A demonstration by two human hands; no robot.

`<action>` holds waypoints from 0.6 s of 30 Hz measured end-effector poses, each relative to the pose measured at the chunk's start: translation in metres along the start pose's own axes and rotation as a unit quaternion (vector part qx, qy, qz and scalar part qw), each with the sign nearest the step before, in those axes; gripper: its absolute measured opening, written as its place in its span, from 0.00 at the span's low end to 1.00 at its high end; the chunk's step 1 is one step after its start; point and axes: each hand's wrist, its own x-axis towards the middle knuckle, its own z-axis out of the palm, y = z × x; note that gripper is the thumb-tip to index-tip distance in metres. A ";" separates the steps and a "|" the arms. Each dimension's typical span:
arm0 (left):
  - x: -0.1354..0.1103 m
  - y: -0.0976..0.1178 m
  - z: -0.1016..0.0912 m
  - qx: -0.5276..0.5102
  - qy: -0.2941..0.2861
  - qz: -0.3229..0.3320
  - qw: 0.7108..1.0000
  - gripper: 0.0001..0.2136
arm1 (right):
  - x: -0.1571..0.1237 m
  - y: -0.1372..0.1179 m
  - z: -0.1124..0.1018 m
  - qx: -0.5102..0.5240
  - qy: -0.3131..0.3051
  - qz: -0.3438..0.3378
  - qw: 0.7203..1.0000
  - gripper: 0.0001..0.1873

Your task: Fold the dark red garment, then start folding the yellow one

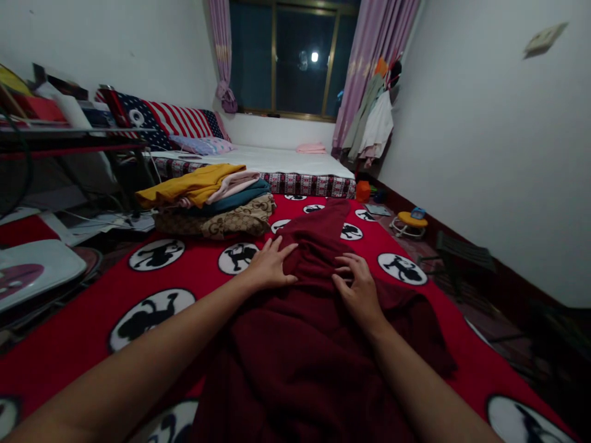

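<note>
The left hand rests spread on the maroon garment, gripping nothing. The right hand, fingers loosely curved and thumb apart, is at the same garment with no visible hold. The garment lies rumpled on a red blanket. Beyond the left hand sits a clothes pile; behind that, a bed.

Passage above garment (clothes pile leftward)
</note>
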 end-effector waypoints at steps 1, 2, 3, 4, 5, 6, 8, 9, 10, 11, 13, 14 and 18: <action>-0.003 -0.003 0.000 0.005 -0.002 -0.010 1.000 0.36 | 0.004 0.009 -0.007 -0.041 0.006 -0.012 0.999 0.16; -0.005 -0.009 -0.001 0.004 0.011 -0.025 1.000 0.32 | 0.008 0.019 -0.015 -0.088 0.017 -0.021 0.996 0.16; -0.006 -0.018 -0.001 0.000 0.037 -0.045 0.998 0.28 | 0.012 0.030 -0.023 -0.135 0.033 -0.020 0.990 0.16; -0.006 -0.029 -0.002 -0.006 0.069 -0.069 0.995 0.25 | 0.017 0.041 -0.032 -0.177 0.052 -0.007 0.983 0.16; -0.006 -0.041 -0.003 -0.016 0.098 -0.094 0.991 0.22 | 0.021 0.052 -0.041 -0.208 0.072 0.015 0.975 0.15; -0.006 -0.052 -0.003 -0.029 0.121 -0.122 0.985 0.20 | 0.025 0.061 -0.049 -0.228 0.089 0.041 0.969 0.15; -0.007 -0.069 0.000 -0.068 0.148 -0.159 0.974 0.19 | 0.030 0.072 -0.059 -0.229 0.109 0.077 0.964 0.15; -0.008 -0.073 0.002 -0.090 0.156 -0.164 0.970 0.18 | 0.031 0.073 -0.062 -0.213 0.112 0.081 0.967 0.16; -0.009 -0.073 0.004 -0.111 0.165 -0.164 0.966 0.18 | 0.031 0.072 -0.062 -0.191 0.113 0.077 0.972 0.16; -0.010 -0.071 0.005 -0.129 0.175 -0.160 0.963 0.18 | 0.031 0.068 -0.061 -0.170 0.117 0.066 0.976 0.18; -0.011 -0.062 0.008 -0.165 0.197 -0.135 0.957 0.19 | 0.032 0.056 -0.056 -0.141 0.126 0.032 0.981 0.19; -0.011 -0.057 0.009 -0.184 0.209 -0.116 0.953 0.20 | 0.034 0.049 -0.053 -0.136 0.127 0.016 0.982 0.19; -0.009 -0.047 0.010 -0.219 0.273 -0.058 0.935 0.17 | 0.062 0.031 -0.034 -0.148 0.065 0.005 0.987 0.15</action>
